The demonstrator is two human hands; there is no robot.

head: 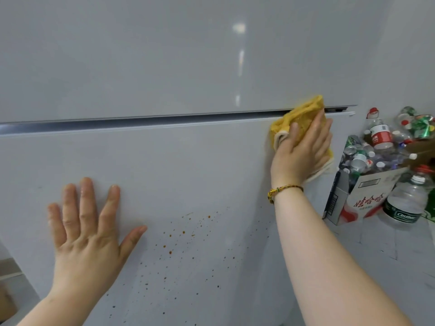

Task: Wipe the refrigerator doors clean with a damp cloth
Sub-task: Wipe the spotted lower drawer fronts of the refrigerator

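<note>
Most of the view is taken up by two pale grey doors, the upper door (164,55) and the lower door (188,175), parted by a dark horizontal gap (141,122). The left hand (87,231) is laid flat on the lower door, low and to the left, its fingers straight and spread wide, with nothing held. The right hand (299,156) is pressed flat on the cloth (303,114) near the doors' right edge, fingers straight. A box (367,196) packed with empty bottles (379,134) is seen just right of the fridge. The yellow cloth is held against the lower door's top edge, its upper part lying over the gap. A beaded bracelet (282,189) is worn on the right wrist. Small orange-brown spots (183,232) are scattered over the lower door between the arms.
</note>
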